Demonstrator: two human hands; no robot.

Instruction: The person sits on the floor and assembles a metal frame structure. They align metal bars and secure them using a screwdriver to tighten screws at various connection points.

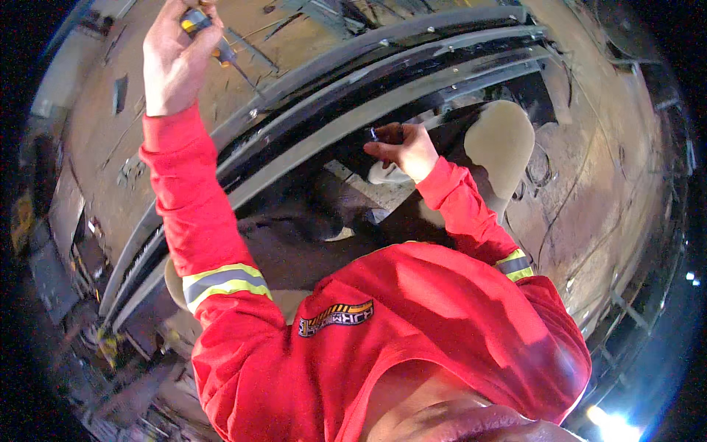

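Observation:
At the upper left my left hand (177, 70) is wrapped round a screwdriver (224, 53) with a yellow and dark handle. Its thin shaft slants down to the right, toward the long grey metal rails (324, 140). Near the middle, my right hand (409, 153) pinches a small shiny piece (373, 134) between thumb and fingers, too small to name. That hand is over the near side of the rails, close to my bent knee (501, 140). Red sleeves with reflective bands cover both arms.
The rails run from lower left to upper right, with small bright fasteners (254, 114) along them. Metal scraps (324, 16) lie beyond on the brown floor. A thin cable (563, 199) crosses the floor at right. A bright lamp (615, 427) glares at the lower right.

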